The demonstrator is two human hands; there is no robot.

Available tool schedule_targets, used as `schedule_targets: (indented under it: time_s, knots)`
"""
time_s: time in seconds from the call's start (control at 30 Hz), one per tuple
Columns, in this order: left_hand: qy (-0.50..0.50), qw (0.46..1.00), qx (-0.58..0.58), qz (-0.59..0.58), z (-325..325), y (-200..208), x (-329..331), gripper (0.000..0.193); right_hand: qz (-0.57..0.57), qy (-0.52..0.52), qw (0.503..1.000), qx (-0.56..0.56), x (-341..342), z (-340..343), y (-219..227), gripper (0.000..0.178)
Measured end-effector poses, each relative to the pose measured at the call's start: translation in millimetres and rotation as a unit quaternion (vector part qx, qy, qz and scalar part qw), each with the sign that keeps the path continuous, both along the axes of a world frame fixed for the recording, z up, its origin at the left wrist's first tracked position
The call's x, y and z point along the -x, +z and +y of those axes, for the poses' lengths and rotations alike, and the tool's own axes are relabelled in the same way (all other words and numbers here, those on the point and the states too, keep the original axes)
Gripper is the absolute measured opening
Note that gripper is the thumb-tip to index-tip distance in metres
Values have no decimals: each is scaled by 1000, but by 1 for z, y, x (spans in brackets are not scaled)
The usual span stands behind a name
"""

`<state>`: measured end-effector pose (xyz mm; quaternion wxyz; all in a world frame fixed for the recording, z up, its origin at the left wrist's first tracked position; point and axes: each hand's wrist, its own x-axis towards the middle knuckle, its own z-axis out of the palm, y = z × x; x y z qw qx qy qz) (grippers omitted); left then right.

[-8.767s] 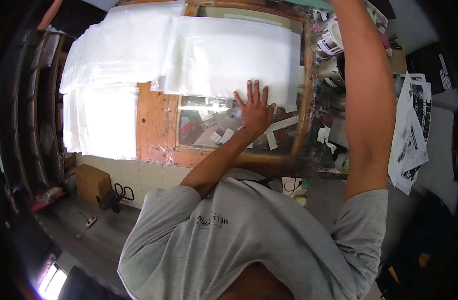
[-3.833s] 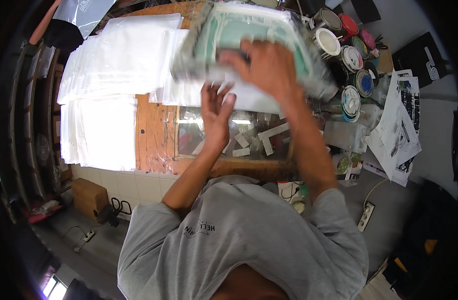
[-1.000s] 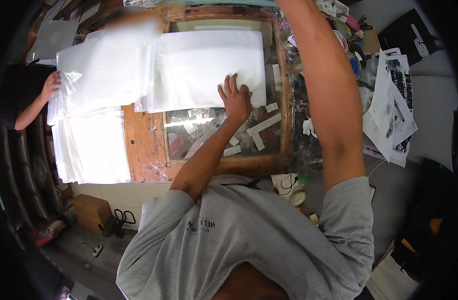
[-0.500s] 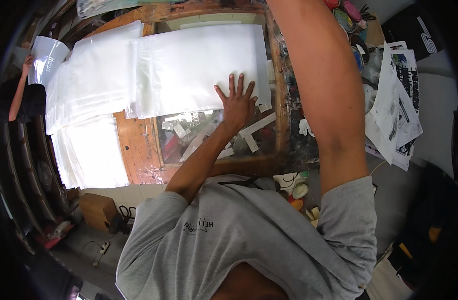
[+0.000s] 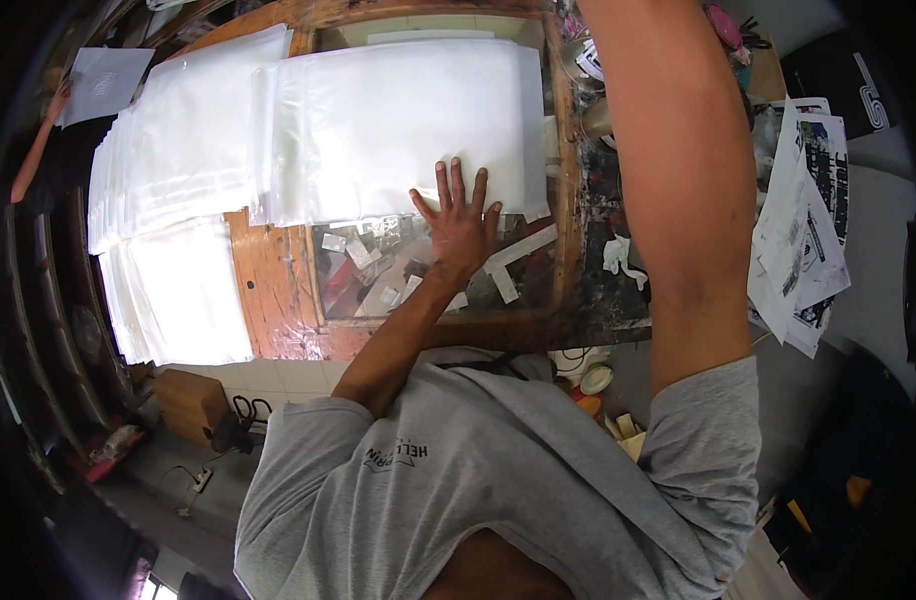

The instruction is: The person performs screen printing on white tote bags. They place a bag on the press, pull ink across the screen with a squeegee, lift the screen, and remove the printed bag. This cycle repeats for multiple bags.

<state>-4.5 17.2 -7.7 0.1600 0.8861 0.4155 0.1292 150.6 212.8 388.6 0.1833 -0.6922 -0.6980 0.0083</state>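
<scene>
Fingers spread, my left hand point(image 5: 462, 230) rests near the close edge of a stack of clear, whitish plastic bags or sheets point(image 5: 398, 120). Its fingertips lie on the stack, and nothing is gripped. The stack covers much of a glass panel set in a wooden table frame point(image 5: 278, 290). My right arm point(image 5: 683, 160) reaches far forward past the table's right side. Its hand is beyond the top edge of the picture, so what it touches is hidden.
More plastic stacks, one behind point(image 5: 193, 140) and one nearer point(image 5: 183, 290), cover the table's left. Under the glass lie pale scraps point(image 5: 523, 248). Loose printed papers point(image 5: 803, 230) lie at right. At far left another person's arm point(image 5: 36, 155) holds a grey printed sheet point(image 5: 103, 85).
My left hand has drawn slightly nearer and to the left along the stack's edge. At far left, the other person's sheet has turned from curved and glossy to flat. My right arm remains stretched forward.
</scene>
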Motion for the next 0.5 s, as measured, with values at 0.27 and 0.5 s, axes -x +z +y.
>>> schedule_targets:
  time_s: [0.27,0.5]
  knots:
    - [0,1000,9,14,-7,3,4,61,15,-19,999,40,15,-11,-2,80]
    - [-20,993,53,-99,-17,26,28,52,20,-81,994,72,24,-19,-15,75]
